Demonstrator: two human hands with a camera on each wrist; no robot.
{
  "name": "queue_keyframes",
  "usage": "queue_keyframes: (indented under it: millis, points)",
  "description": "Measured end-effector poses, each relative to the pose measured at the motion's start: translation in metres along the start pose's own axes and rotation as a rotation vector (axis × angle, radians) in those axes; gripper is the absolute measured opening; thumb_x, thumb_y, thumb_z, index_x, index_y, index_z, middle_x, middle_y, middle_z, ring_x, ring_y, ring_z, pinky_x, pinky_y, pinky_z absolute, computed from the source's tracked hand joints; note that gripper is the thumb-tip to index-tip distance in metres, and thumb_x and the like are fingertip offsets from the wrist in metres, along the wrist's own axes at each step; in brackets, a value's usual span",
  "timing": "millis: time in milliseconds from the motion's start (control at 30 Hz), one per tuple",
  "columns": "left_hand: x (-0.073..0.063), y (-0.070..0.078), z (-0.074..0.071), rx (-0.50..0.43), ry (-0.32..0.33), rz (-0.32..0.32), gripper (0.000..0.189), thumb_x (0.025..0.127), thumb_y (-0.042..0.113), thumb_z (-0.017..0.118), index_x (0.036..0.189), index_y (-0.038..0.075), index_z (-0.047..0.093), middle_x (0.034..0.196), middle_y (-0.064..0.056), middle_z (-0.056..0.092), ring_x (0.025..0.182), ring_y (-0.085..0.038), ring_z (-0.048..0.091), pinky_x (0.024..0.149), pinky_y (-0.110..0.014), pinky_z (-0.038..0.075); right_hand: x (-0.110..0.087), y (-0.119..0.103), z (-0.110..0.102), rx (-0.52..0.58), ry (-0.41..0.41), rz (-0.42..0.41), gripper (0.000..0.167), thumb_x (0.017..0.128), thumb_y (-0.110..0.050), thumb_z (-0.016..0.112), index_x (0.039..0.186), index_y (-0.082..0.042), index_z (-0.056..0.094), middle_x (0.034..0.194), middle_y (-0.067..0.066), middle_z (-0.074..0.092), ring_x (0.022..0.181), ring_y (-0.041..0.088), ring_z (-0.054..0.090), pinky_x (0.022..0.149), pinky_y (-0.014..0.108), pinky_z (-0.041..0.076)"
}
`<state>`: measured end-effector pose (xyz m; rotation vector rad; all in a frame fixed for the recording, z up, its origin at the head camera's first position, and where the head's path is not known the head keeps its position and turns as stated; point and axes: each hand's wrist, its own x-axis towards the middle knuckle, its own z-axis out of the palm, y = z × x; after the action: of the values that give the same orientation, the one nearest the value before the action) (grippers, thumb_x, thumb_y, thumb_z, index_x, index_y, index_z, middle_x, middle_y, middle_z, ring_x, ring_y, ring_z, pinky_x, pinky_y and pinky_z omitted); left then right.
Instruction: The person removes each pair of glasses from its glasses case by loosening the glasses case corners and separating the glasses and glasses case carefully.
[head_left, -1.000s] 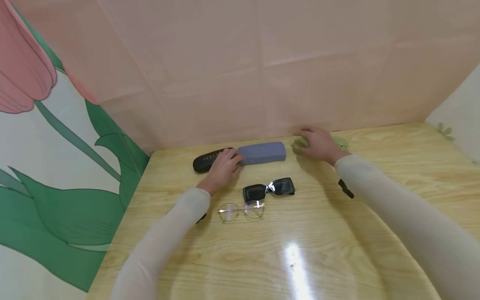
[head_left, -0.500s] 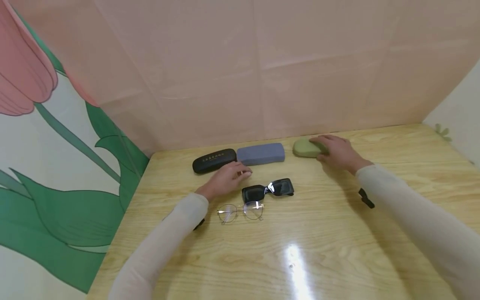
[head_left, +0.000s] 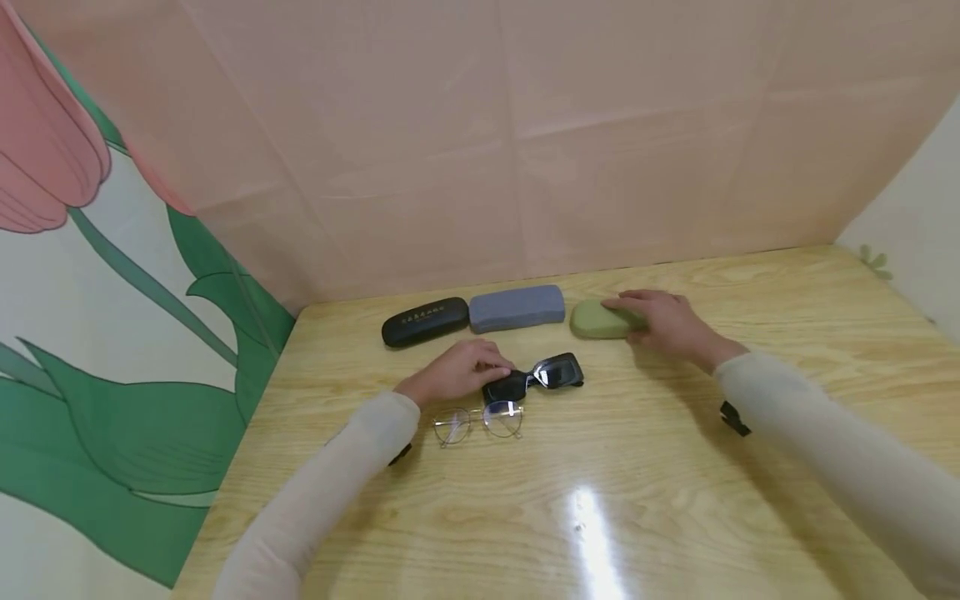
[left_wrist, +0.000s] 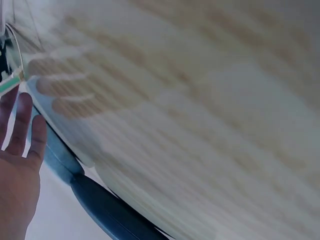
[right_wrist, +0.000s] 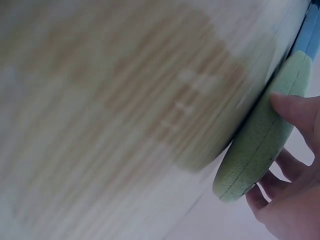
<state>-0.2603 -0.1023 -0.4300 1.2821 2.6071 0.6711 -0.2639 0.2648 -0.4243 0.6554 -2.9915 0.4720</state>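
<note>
My right hand [head_left: 667, 323] grips the right end of a green glasses case [head_left: 603, 319]; in the right wrist view the thumb lies on one long side of the green glasses case [right_wrist: 260, 132] and the fingers on the other. My left hand [head_left: 459, 371] pinches the left top corner of black sunglasses [head_left: 558, 372] with thumb and index finger. Several outstretched fingers of the left hand [left_wrist: 20, 170] show in the left wrist view, where the thumb is out of sight. Thin-rimmed round eyeglasses [head_left: 477, 411] lie just in front of the sunglasses.
A black glasses case [head_left: 426, 322] with gold lettering and a blue-grey glasses case [head_left: 517, 308] sit end to end along the back of the wooden table [head_left: 480, 517]. Behind rises a pink wall covering [head_left: 525, 150]. A tulip-printed panel [head_left: 150, 333] borders the left side.
My right hand has shifted its grip to the green case's right end and pulled it nearer. My left hand has left the black case and come forward to the sunglasses.
</note>
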Motion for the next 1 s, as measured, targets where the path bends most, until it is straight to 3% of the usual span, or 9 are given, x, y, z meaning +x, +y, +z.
queue_keyframes:
  millis: [200,333,533,833,1000]
  points:
    - [0.000,0.002,0.004,-0.012,0.000,0.030,0.026,0.102,0.027,0.057,0.122,0.020,0.073,0.098,0.007,0.069,0.078,-0.005,0.055,0.070,-0.022,0.049,-0.005,-0.018,0.000,-0.006,0.000,-0.033,0.064,0.084,-0.004,0.073,0.144,-0.015,0.053,0.147,0.025,0.048,0.131,0.052,0.045,0.103,0.074,0.031]
    - [-0.001,0.003,0.004,-0.071,0.033,-0.041,0.030,0.103,0.033,0.053,0.124,0.021,0.071,0.108,0.010,0.070,0.087,-0.003,0.060,0.076,-0.023,0.053,-0.003,-0.030,0.002,-0.006,0.000,-0.051,0.063,0.084,-0.005,0.072,0.143,-0.016,0.054,0.146,0.024,0.049,0.132,0.051,0.046,0.103,0.071,0.032]
    - [-0.002,0.002,0.000,-0.165,0.154,-0.164,0.032,0.104,0.034,0.050,0.120,0.016,0.071,0.108,0.004,0.073,0.095,-0.005,0.067,0.086,-0.029,0.057,0.005,-0.049,0.009,-0.002,0.007,-0.095,0.061,0.085,-0.008,0.074,0.143,-0.018,0.056,0.144,0.023,0.052,0.129,0.050,0.049,0.099,0.068,0.035]
    - [-0.004,0.003,-0.002,-0.194,0.169,-0.188,0.030,0.104,0.030,0.053,0.115,0.011,0.073,0.100,-0.001,0.075,0.089,-0.008,0.066,0.081,-0.027,0.057,0.012,-0.068,0.016,-0.011,-0.012,-0.104,0.064,0.087,-0.013,0.074,0.146,-0.023,0.052,0.147,0.021,0.050,0.130,0.048,0.048,0.104,0.066,0.034]
    - [-0.006,0.003,-0.001,-0.243,0.199,-0.215,0.030,0.104,0.029,0.052,0.113,0.008,0.073,0.087,-0.001,0.073,0.081,-0.008,0.066,0.076,-0.025,0.056,0.017,-0.078,0.020,0.003,-0.035,-0.109,0.065,0.087,-0.018,0.076,0.146,-0.025,0.051,0.147,0.020,0.051,0.130,0.046,0.049,0.105,0.066,0.034]
